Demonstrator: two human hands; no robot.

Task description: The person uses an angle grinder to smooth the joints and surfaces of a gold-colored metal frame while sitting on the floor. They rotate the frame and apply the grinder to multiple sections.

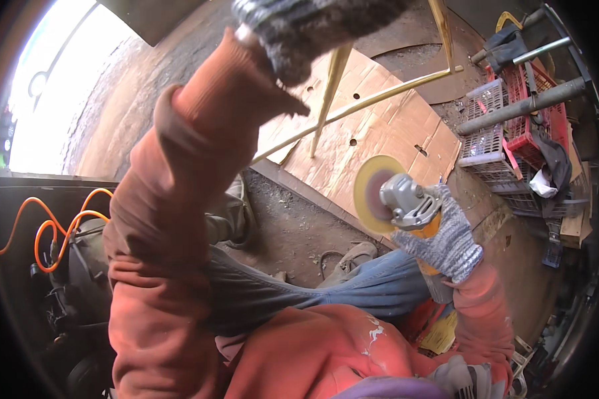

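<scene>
My right hand (pixel 446 239), in a grey and white knit glove, is closed around the yellow body of an angle grinder (pixel 409 199). The grinder's head points up and left, and its round, yellow-rimmed disc (pixel 377 193) faces away from the hand. My left hand (pixel 313 30), in a similar darker glove, is raised close to the camera at the top edge. It is blurred and partly cut off, so its fingers cannot be made out. Beneath it, a frame of thin yellowish bars (pixel 373 96) stands on a flattened cardboard sheet (pixel 386 133), apart from the disc.
Plastic crates (pixel 489 126), some grey and some red, stand at the right beside metal pipes (pixel 546 100). An orange hose (pixel 46 226) coils over dark equipment at the left. My jeans-clad legs (pixel 326 286) are bent below the cardboard, above a dirty floor (pixel 293 219).
</scene>
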